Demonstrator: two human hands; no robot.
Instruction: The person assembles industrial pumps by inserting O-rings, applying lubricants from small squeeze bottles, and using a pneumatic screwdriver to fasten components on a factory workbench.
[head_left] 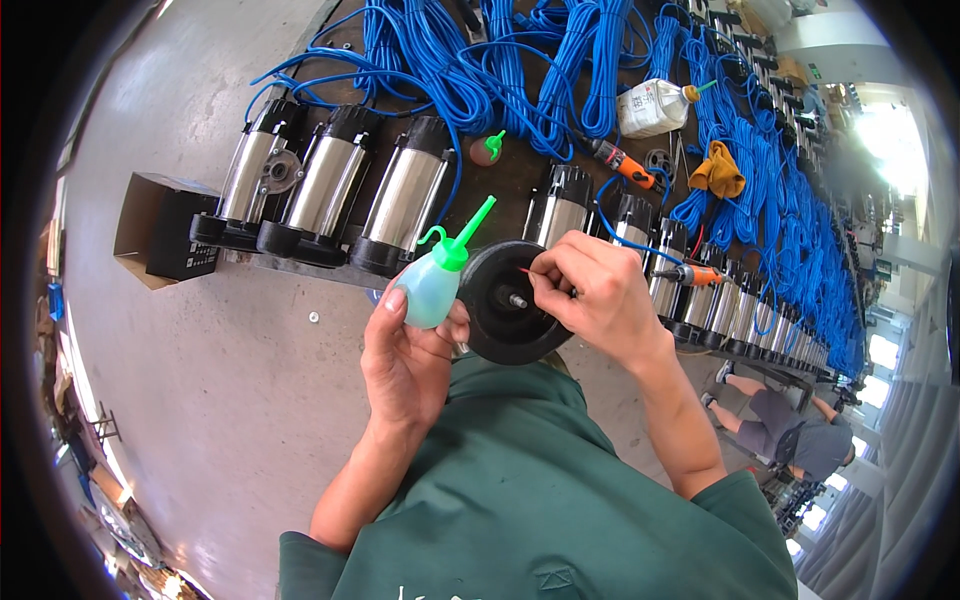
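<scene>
My left hand is wrapped round a translucent squeeze bottle with a green nozzle that points up and to the right. Just right of the bottle, a black round pump end faces me, a short metal shaft standing out of its middle. Over the right side of that end, my right hand has its thumb and forefinger pinched together. A thin red tip shows at these fingertips; the rest of whatever they hold is hidden. The steel pump body extends behind the black end.
Steel pumps line the bench edge on both sides, with blue cable bundles behind. A white bottle, small green-capped bottle, orange tools and yellow cloth lie there. A black box is left; a person is right.
</scene>
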